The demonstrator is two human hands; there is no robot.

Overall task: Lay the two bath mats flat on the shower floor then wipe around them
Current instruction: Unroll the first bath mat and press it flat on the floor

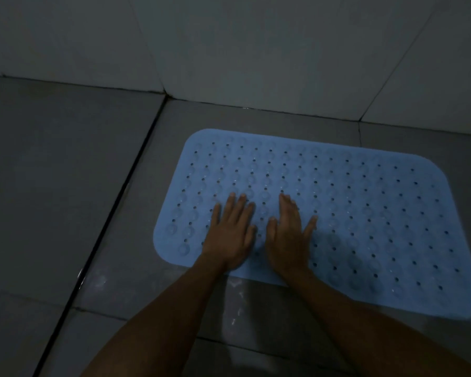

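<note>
A dim room is shown. Grey floor tiles (52, 172) are met by pale wall tiles (256, 50). A dark groove (114, 197) is cut across the floor.

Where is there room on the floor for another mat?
Bare floor lies left of the blue mat, across the dark floor groove. A narrow strip runs between the mat's far edge and the wall. The mat's near-left part is crowded: left hand and right hand press flat there.

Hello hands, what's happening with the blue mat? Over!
Left hand and right hand open, pressing flat on blue mat. Mat flat on floor. One mat seen. Nothing blocking.
</note>
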